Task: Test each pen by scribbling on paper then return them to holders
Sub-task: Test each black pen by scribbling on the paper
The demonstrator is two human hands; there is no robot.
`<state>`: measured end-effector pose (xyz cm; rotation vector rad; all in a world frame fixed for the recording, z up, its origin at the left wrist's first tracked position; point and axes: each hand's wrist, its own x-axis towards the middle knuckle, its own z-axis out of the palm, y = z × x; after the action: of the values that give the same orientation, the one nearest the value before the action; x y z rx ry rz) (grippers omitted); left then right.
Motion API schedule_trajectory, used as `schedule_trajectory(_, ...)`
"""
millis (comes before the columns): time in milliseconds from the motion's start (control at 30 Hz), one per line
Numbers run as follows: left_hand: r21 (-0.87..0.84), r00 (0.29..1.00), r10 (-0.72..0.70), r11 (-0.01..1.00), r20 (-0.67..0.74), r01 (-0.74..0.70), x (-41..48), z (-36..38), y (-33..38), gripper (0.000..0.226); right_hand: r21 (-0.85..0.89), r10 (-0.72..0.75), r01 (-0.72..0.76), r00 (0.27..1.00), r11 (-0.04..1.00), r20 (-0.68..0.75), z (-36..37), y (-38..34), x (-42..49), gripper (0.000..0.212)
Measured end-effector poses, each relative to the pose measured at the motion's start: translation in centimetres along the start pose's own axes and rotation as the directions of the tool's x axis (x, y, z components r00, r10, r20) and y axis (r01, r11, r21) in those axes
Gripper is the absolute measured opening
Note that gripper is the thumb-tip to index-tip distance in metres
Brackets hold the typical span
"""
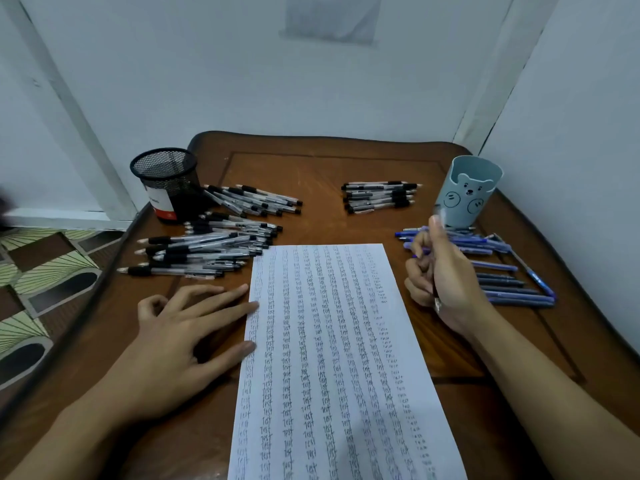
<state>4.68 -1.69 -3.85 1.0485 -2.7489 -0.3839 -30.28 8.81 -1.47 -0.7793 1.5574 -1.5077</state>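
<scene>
A white sheet of paper point(332, 358) covered in columns of small scribbles lies in the middle of the wooden table point(311, 168). My left hand point(183, 337) rests flat with spread fingers on the paper's left edge. My right hand point(440, 278) hovers right of the paper, fingers closed around a pen point(435, 299) held roughly upright. A black mesh holder point(166, 183) stands at the back left. A pale blue bear holder point(467, 190) stands at the back right, just beyond my right hand.
Black-capped clear pens lie in heaps point(207, 244) beside the mesh holder, with another small pile point(379, 196) at the back centre. Blue pens point(505, 271) lie spread under and right of my right hand. White walls close in behind; patterned floor point(38, 271) shows at left.
</scene>
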Motion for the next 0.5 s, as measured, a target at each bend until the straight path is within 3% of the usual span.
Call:
schedule_trajectory(200, -0.02, 1.0, 0.004, 1.0, 0.011, -0.004, 0.1, -0.3, 0.2, 0.063, -0.319, -0.257, 0.257, 0.965, 0.912, 0.045, 1.1, -3.2, 2.7, 0.041)
schedule_trajectory(300, -0.032, 1.0, -0.002, 0.999, 0.01, 0.002, 0.1, -0.4, 0.2, 0.063, -0.424, -0.287, 0.315, 0.949, 0.849, 0.129, 1.7, -5.2, 5.9, 0.026)
schedule_trajectory(333, -0.034, 1.0, -0.002, 0.999, 0.012, 0.003, 0.1, -0.4, 0.2, 0.063, -0.493, -0.281, 0.309, 0.951, 0.813, 0.131, 1.9, -5.8, 7.2, 0.031)
schedule_trajectory(400, -0.037, 1.0, 0.001, 0.999, 0.015, 0.0, 0.1, -0.4, 0.2, 0.062, -0.699, -0.3, 0.313, 0.943, 0.643, 0.146, 2.0, -6.7, 9.6, 0.051)
schedule_trajectory(500, -0.056, 1.0, -0.001, 0.998, 0.008, 0.001, 0.1, -0.5, 0.1, 0.06, -0.883, -0.29, 0.305, 0.934, 0.357, 0.206, 2.0, -7.3, 12.4, 0.06)
